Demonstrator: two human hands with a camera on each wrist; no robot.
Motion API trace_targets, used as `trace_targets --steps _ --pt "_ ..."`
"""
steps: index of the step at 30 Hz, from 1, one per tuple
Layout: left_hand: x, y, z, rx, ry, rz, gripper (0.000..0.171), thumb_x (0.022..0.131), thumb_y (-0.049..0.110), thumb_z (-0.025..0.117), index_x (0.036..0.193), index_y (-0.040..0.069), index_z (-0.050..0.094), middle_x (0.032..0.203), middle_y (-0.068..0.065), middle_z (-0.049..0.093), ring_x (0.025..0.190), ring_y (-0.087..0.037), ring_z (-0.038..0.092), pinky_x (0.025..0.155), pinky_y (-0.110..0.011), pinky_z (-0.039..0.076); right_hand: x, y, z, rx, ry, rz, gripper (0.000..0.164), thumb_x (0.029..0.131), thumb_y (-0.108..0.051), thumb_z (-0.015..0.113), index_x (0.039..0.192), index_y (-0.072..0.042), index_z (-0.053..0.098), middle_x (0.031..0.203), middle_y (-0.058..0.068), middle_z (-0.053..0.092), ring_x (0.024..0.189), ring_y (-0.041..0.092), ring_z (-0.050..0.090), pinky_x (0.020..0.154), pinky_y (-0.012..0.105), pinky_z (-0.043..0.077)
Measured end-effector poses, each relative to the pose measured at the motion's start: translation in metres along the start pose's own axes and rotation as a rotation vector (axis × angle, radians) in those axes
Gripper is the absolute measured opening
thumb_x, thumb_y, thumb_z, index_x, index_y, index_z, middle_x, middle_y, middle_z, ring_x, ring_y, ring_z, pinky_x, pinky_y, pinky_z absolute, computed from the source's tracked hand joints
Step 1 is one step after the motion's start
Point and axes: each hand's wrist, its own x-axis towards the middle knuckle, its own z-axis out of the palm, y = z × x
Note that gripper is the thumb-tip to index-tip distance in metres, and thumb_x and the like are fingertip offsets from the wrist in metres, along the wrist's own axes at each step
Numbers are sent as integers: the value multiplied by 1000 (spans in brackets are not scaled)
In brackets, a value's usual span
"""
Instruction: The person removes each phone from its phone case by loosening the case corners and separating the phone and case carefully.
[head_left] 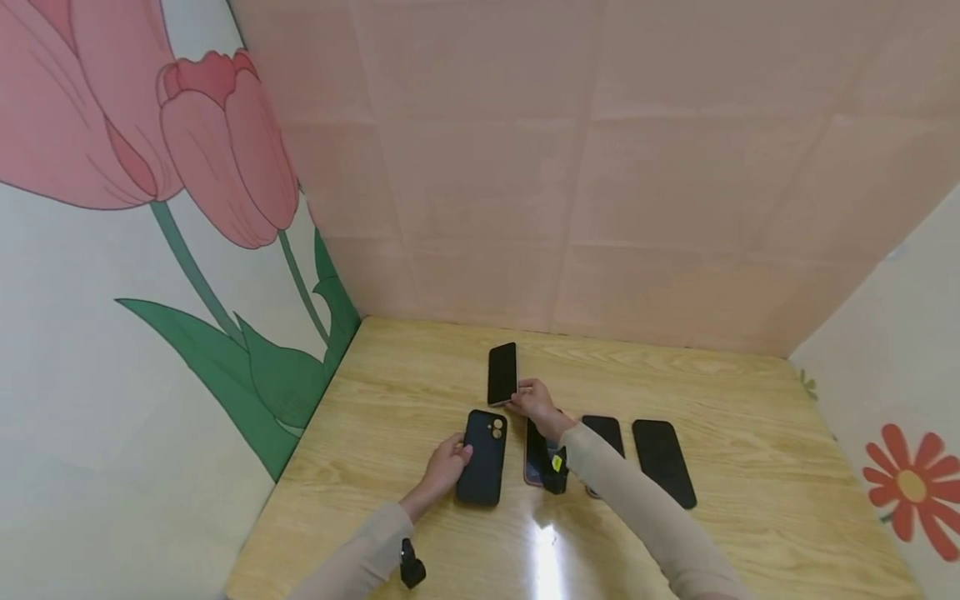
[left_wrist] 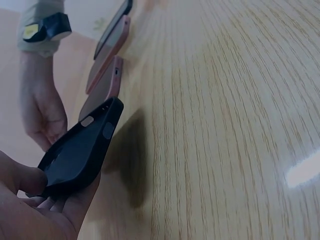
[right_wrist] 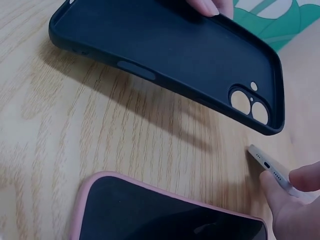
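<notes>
Thumb and fingers of my left hand (head_left: 446, 462) grip a black phone case (head_left: 482, 471) by its left edge, raised above the table with its shadow below. The case is bare inside, with camera holes at its far end, as the right wrist view shows (right_wrist: 175, 55). Beyond it, a dark-screened phone (head_left: 502, 372) with a pale frame is pinched at its lower end by my right hand (head_left: 538, 407). In the right wrist view the charging port shows on that phone's edge (right_wrist: 267, 165), between thumb and fingers.
Under my right forearm lies a phone in a pink case (head_left: 534, 462), partly hidden. Farther right are another phone (head_left: 603, 429) and a black-faced phone (head_left: 664, 462) on the wooden table (head_left: 420, 358). A pink wall (head_left: 562, 208) rises behind; a tulip-painted wall (head_left: 112, 400) bounds the left.
</notes>
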Motion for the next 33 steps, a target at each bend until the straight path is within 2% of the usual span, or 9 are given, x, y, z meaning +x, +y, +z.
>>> trace_targets --steps 7,12,21,25,29,31,33 --pt "1 1 2 11 -1 -13 42 103 10 48 138 -11 46 117 -24 64 106 -36 63 90 -51 51 0 -1 0 -56 -18 27 43 99 12 41 139 16 25 134 38 35 124 46 49 103 46 44" --pt "2 1 4 16 6 -17 42 103 10 48 138 -12 46 118 -25 64 108 -36 62 91 -51 51 -1 -3 2 -102 -49 25 46 99 11 40 140 21 22 137 42 33 127 47 46 105 47 42" --pt "4 0 6 7 -4 -25 43 102 10 49 139 -13 45 118 -25 63 108 -37 62 92 -52 50 -4 -8 0 -134 -80 16 54 97 8 38 144 22 15 148 41 20 135 48 35 109 50 36" --pt "5 1 6 1 -10 -22 43 103 11 49 139 -12 45 118 -24 64 108 -37 62 92 -52 50 -5 -11 -1 -158 -73 12 56 97 6 39 145 21 15 150 40 19 134 48 36 110 51 35" --pt "5 1 7 8 -14 -20 43 103 11 49 139 -11 46 120 -25 63 108 -37 62 93 -51 50 -6 -12 -3 -181 -62 3 58 96 3 41 146 20 16 149 40 22 134 46 37 109 52 36" --pt "5 0 8 16 -17 -18 42 103 11 49 138 -11 47 119 -25 64 108 -36 63 93 -51 50 -7 -12 -5 -197 -59 -12 60 94 3 42 146 19 16 139 40 35 131 44 41 107 51 37" --pt "4 0 9 17 -21 -16 41 103 11 48 138 -11 47 117 -25 64 106 -36 63 92 -52 50 -7 -14 -6 -222 -56 -36 60 94 3 41 146 19 17 136 40 38 126 41 43 106 52 37"
